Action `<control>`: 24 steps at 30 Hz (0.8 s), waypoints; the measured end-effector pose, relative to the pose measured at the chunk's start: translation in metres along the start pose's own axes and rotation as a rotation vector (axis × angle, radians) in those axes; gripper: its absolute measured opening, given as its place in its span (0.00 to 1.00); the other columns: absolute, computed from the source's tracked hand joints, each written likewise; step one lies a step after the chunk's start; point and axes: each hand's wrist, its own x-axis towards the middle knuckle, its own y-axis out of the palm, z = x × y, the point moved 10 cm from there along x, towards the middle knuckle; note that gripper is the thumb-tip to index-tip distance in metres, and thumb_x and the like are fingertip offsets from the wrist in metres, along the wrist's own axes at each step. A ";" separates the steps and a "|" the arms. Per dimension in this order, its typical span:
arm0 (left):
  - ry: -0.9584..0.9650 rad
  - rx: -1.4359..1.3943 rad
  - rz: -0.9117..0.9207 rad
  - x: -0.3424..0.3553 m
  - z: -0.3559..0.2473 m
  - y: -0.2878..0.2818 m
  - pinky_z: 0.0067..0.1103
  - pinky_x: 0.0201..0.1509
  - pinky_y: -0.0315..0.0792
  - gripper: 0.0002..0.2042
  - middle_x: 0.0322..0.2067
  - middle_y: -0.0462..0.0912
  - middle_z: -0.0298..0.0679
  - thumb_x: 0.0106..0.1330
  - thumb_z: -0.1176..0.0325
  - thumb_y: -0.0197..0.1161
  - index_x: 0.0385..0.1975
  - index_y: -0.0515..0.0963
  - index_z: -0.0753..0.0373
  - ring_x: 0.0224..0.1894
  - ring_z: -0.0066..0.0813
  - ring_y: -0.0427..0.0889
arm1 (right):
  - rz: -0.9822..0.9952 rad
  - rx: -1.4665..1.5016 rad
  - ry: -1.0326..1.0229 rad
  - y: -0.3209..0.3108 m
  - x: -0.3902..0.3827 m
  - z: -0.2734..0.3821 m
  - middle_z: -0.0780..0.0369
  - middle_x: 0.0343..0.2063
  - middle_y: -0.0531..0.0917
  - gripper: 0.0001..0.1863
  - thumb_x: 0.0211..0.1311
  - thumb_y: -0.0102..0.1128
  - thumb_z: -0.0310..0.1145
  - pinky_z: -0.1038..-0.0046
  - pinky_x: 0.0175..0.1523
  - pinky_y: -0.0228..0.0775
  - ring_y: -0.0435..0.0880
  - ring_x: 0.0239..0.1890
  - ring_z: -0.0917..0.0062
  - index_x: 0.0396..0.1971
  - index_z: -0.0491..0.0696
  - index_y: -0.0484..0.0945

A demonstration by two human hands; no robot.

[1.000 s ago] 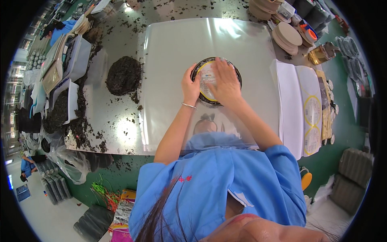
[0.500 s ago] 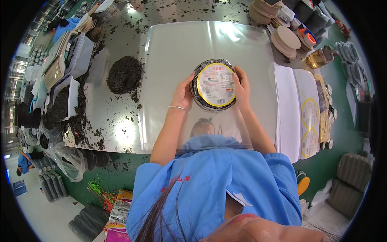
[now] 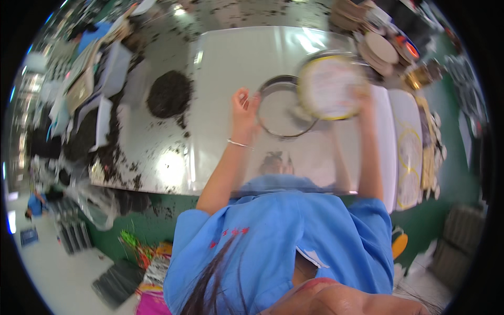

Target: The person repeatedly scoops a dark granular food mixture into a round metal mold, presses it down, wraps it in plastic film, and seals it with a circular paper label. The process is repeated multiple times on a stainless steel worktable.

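Note:
My right hand (image 3: 363, 100), smeared by motion, grips the right edge of a round labelled pack (image 3: 332, 89) with a white label face and yellow rim. The pack is tilted and held above the sheet, toward the right. Below and left of it, a dark thin ring (image 3: 286, 136) lies on the clear sheet (image 3: 226, 58); the pack covers part of its right side. My left hand (image 3: 244, 113) is at the ring's left edge, fingers apart and loosely bent, holding nothing I can see. Whether its thumb touches the ring is unclear.
A mound of dark flaky material (image 3: 169, 94) sits left of the sheet, with crumbs around. Farther left are white bins (image 3: 103, 126). Stacked round discs (image 3: 380, 48) stand at the back right. Sheets of round yellow-edged labels (image 3: 408, 152) and white paper (image 3: 386, 157) lie to the right.
The round pack has moved from between both hands up and right in my right hand. My left hand has let go of it, and a ring now shows on the sheet.

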 end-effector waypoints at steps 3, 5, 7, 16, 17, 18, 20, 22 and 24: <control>0.405 0.362 0.030 -0.025 -0.043 0.007 0.38 0.71 0.63 0.37 0.59 0.68 0.47 0.63 0.50 0.75 0.63 0.65 0.64 0.64 0.47 0.68 | 0.148 0.798 -0.028 -0.122 0.016 -0.010 0.48 0.68 0.65 0.35 0.75 0.53 0.45 0.59 0.73 0.59 0.67 0.68 0.60 0.74 0.44 0.58; 0.747 0.667 0.120 -0.053 -0.078 0.035 0.39 0.70 0.63 0.36 0.58 0.69 0.50 0.59 0.47 0.75 0.61 0.69 0.62 0.63 0.50 0.68 | 0.538 1.337 0.008 -0.155 0.005 0.019 0.43 0.75 0.58 0.37 0.78 0.46 0.51 0.54 0.79 0.52 0.60 0.76 0.53 0.77 0.43 0.54; 0.931 0.669 0.226 -0.073 -0.066 0.043 0.42 0.70 0.63 0.41 0.59 0.69 0.51 0.55 0.37 0.74 0.58 0.72 0.65 0.64 0.54 0.68 | -0.080 0.241 0.069 -0.146 -0.025 -0.030 0.43 0.74 0.60 0.39 0.79 0.40 0.51 0.53 0.78 0.55 0.63 0.75 0.53 0.80 0.50 0.42; 1.039 1.112 0.581 -0.100 -0.007 0.092 0.33 0.45 0.74 0.18 0.32 0.79 0.33 0.51 0.52 0.76 0.31 0.79 0.57 0.40 0.34 0.81 | 0.968 -0.921 -0.666 0.056 -0.206 -0.003 0.51 0.74 0.64 0.50 0.53 0.71 0.53 0.49 0.77 0.50 0.58 0.77 0.51 0.74 0.48 0.63; 1.051 1.071 0.580 -0.103 -0.021 0.097 0.31 0.43 0.74 0.16 0.30 0.78 0.32 0.51 0.53 0.76 0.29 0.79 0.56 0.38 0.32 0.82 | 0.970 -0.907 -0.643 0.053 -0.209 -0.006 0.51 0.74 0.64 0.48 0.55 0.71 0.50 0.49 0.77 0.51 0.59 0.76 0.52 0.74 0.48 0.64; 0.988 0.994 0.567 -0.101 -0.037 0.099 0.31 0.41 0.74 0.16 0.29 0.79 0.32 0.51 0.53 0.76 0.29 0.79 0.57 0.36 0.33 0.82 | 0.965 -0.894 -0.616 0.050 -0.212 -0.008 0.51 0.74 0.65 0.46 0.56 0.70 0.47 0.50 0.77 0.51 0.60 0.76 0.52 0.74 0.49 0.64; 0.861 0.845 0.526 -0.107 -0.079 0.093 0.31 0.37 0.74 0.17 0.28 0.80 0.34 0.51 0.54 0.78 0.28 0.80 0.58 0.34 0.35 0.83 | 1.004 -0.803 -0.562 0.034 -0.216 -0.030 0.51 0.71 0.68 0.40 0.59 0.69 0.42 0.52 0.76 0.53 0.63 0.74 0.54 0.72 0.48 0.67; 0.671 0.622 0.539 -0.111 -0.115 0.091 0.30 0.34 0.74 0.16 0.26 0.83 0.36 0.52 0.55 0.78 0.30 0.83 0.58 0.30 0.37 0.83 | 1.051 -0.660 -0.464 0.001 -0.216 -0.074 0.51 0.68 0.73 0.34 0.61 0.68 0.37 0.55 0.75 0.57 0.68 0.72 0.55 0.68 0.45 0.71; 0.352 0.343 0.625 -0.127 -0.144 0.082 0.28 0.30 0.72 0.16 0.24 0.86 0.38 0.53 0.55 0.80 0.33 0.87 0.60 0.25 0.33 0.83 | 1.037 -0.635 -0.066 0.008 -0.173 -0.102 0.53 0.59 0.79 0.25 0.62 0.66 0.33 0.58 0.71 0.63 0.74 0.66 0.60 0.59 0.43 0.76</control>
